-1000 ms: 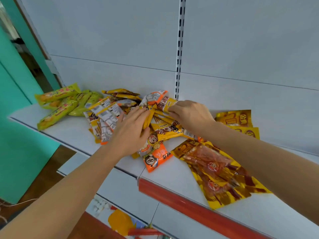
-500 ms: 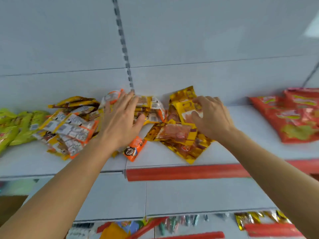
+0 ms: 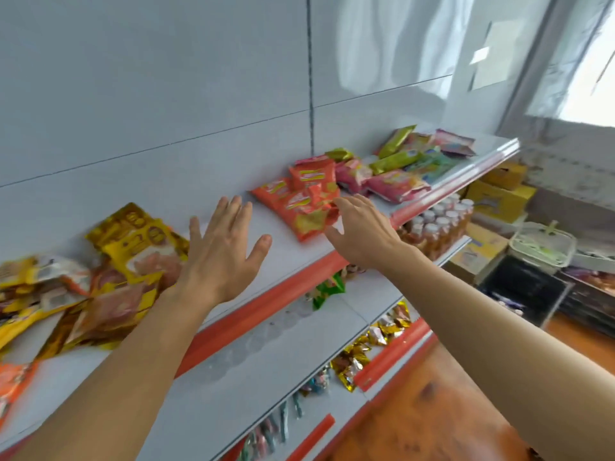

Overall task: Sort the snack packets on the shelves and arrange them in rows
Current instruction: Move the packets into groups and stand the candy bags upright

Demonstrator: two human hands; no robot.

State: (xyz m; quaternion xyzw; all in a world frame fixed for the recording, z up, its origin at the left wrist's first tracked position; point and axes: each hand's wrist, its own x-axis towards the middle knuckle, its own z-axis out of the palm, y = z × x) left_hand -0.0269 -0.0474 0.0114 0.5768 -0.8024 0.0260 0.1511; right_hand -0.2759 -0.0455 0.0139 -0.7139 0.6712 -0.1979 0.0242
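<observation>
Across the top shelf [image 3: 286, 257], snack packets are spread in heaps: yellow packets [image 3: 133, 241] are piled at the left, orange packets [image 3: 303, 201] are stacked past the middle, and pink and green packets [image 3: 396, 171] are heaped toward the far end. The left hand [image 3: 219, 257] is held over bare shelf beside the yellow heap, fingers spread and nothing gripped. The right hand [image 3: 362, 231] is stretched out, its straight fingertips [image 3: 339, 202] laid against the orange stack.

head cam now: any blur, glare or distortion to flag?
Head view: motion blur smears the yellow packets at the left edge; the window at upper right is blown out; wide-angle warp tilts the shelf edge; both the left hand and right hand stay fairly sharp.
</observation>
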